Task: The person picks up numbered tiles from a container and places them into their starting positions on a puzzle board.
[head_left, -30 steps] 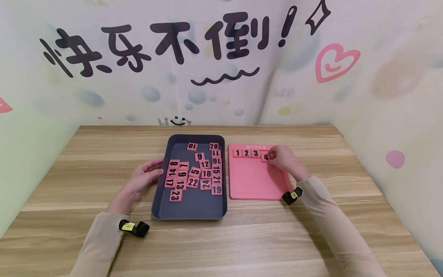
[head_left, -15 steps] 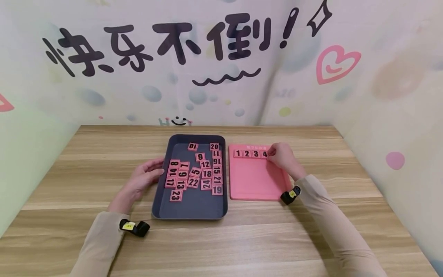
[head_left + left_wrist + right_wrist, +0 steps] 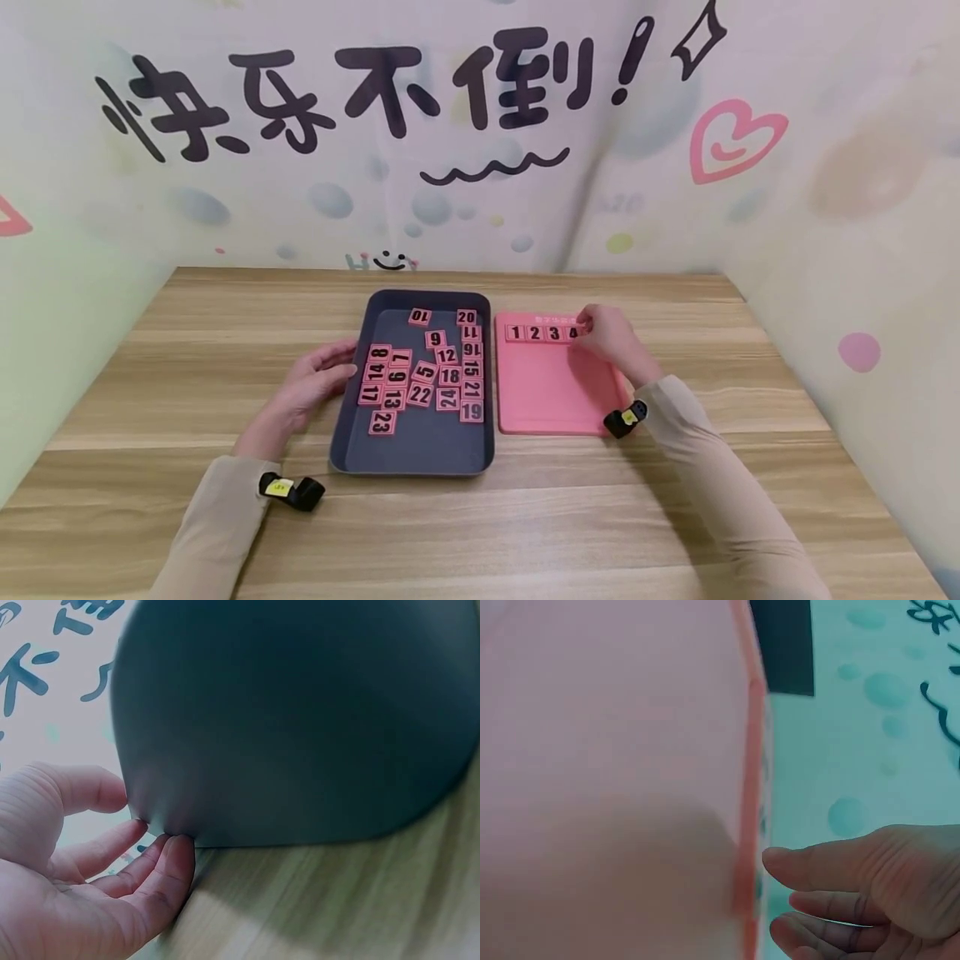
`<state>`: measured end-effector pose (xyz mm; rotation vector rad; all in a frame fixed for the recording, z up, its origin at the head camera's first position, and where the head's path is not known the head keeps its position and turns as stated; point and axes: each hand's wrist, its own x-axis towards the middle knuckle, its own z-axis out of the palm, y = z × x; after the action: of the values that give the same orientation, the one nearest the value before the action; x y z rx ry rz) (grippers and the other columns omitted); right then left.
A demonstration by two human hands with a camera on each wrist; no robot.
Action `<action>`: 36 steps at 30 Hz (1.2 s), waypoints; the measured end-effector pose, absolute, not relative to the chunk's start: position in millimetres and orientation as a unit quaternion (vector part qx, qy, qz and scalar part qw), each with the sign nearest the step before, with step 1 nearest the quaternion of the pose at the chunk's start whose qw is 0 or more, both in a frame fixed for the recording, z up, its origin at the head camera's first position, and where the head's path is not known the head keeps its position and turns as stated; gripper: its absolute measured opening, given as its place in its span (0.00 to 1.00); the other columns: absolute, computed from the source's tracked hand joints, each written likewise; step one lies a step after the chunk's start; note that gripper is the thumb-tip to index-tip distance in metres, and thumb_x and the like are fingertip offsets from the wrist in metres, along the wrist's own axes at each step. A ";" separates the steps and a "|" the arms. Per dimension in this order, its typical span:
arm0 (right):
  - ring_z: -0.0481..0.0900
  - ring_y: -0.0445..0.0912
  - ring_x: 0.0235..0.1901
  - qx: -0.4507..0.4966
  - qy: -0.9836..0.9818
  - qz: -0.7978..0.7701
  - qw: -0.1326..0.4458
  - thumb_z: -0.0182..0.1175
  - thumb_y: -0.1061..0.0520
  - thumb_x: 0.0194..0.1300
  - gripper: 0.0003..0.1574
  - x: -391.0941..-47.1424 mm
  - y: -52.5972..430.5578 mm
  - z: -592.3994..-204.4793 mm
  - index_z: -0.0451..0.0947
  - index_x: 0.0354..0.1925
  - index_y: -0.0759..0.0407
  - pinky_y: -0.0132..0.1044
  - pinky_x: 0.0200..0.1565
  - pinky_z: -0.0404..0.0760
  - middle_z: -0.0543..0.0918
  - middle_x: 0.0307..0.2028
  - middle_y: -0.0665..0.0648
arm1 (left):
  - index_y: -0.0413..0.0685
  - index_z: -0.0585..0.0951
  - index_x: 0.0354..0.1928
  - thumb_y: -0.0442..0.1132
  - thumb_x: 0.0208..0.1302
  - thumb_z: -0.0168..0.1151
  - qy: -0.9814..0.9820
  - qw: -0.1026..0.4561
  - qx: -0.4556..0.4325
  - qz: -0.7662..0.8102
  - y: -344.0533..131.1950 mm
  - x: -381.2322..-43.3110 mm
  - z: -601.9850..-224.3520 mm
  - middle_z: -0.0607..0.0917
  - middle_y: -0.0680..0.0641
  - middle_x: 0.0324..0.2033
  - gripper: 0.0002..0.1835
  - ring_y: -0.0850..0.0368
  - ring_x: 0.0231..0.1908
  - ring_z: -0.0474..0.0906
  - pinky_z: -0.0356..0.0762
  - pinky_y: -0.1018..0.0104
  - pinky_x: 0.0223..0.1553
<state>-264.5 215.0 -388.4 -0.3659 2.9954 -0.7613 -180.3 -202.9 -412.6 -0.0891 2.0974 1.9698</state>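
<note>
On the right, a pink square board [image 3: 543, 392] holds a row of pink number tiles along its top: 1 [image 3: 515, 333], 2 [image 3: 535, 333], 3 [image 3: 554, 333] and 4 [image 3: 572, 333]. My right hand [image 3: 613, 337] is at tile 4, its fingertips over the tile's right part. In the right wrist view the thumb and fingers of that hand [image 3: 870, 889] stand apart beside the board's edge. My left hand [image 3: 318, 379] touches the left side of a dark grey tray [image 3: 412, 454]. The left wrist view has its relaxed fingertips [image 3: 176, 851] against the tray's outer wall.
Several loose number tiles lie in the tray, turned various ways, among them 5 [image 3: 424, 372], 10 [image 3: 420, 317] and 23 [image 3: 382, 423]. Tray and board stand side by side on a wooden table [image 3: 487, 533]. A printed cloth wall [image 3: 300, 225] rises behind it.
Tile 4 has moved up and left into line beside tile 3. My right hand has shifted slightly up and now covers more of that tile. The left hand stays at the tray.
</note>
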 end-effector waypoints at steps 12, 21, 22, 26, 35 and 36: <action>0.78 0.51 0.41 -0.253 0.904 -0.334 0.090 0.66 0.64 0.55 0.21 -259.6 124.6 -356.0 0.77 0.48 0.68 0.39 0.41 0.79 0.81 0.42 0.64 | 0.32 0.57 0.68 0.30 0.66 0.52 0.726 0.134 -0.031 0.673 -203.5 -180.6 -414.2 0.62 0.30 0.64 0.30 0.69 0.45 0.73 0.74 0.75 0.45; 0.79 0.46 0.38 -0.328 0.858 -0.358 0.165 0.65 0.66 0.57 0.18 -268.6 71.3 -363.3 0.78 0.47 0.67 0.33 0.42 0.78 0.82 0.41 0.63 | 0.32 0.57 0.68 0.29 0.65 0.51 0.725 0.134 -0.034 0.675 -201.8 -180.8 -413.4 0.63 0.31 0.64 0.30 0.69 0.44 0.72 0.74 0.75 0.45; 0.79 0.46 0.38 -0.332 0.853 -0.362 0.176 0.65 0.67 0.57 0.17 -269.2 67.5 -364.3 0.78 0.47 0.67 0.32 0.42 0.78 0.82 0.41 0.63 | 0.32 0.58 0.68 0.29 0.65 0.51 0.725 0.134 -0.035 0.674 -201.7 -180.7 -413.4 0.63 0.31 0.64 0.30 0.69 0.44 0.72 0.74 0.75 0.45; 0.79 0.44 0.39 -0.344 0.838 -0.369 0.208 0.64 0.67 0.56 0.17 -270.3 54.8 -368.6 0.79 0.47 0.67 0.30 0.42 0.78 0.82 0.40 0.62 | 0.32 0.57 0.68 0.30 0.66 0.51 0.725 0.136 -0.038 0.674 -202.2 -180.8 -413.6 0.62 0.31 0.64 0.30 0.69 0.44 0.72 0.74 0.75 0.45; 0.78 0.45 0.41 -0.347 0.846 -0.327 0.239 0.66 0.65 0.56 0.18 -268.5 40.0 -378.1 0.79 0.48 0.64 0.29 0.43 0.77 0.81 0.41 0.58 | 0.32 0.57 0.68 0.30 0.66 0.51 0.726 0.138 -0.035 0.673 -202.4 -181.5 -414.3 0.62 0.31 0.64 0.30 0.69 0.44 0.72 0.73 0.75 0.45; 0.78 0.44 0.40 -0.345 0.850 -0.320 0.235 0.66 0.65 0.56 0.18 -268.3 39.3 -378.0 0.79 0.47 0.63 0.29 0.42 0.77 0.81 0.40 0.58 | 0.32 0.57 0.68 0.30 0.66 0.51 0.726 0.138 -0.035 0.673 -202.6 -181.6 -414.3 0.62 0.31 0.64 0.30 0.69 0.44 0.72 0.73 0.75 0.45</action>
<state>-268.3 39.3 -378.0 -0.9468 2.3333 -0.8771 -181.6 -202.6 -414.3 -0.1000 2.0994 1.9456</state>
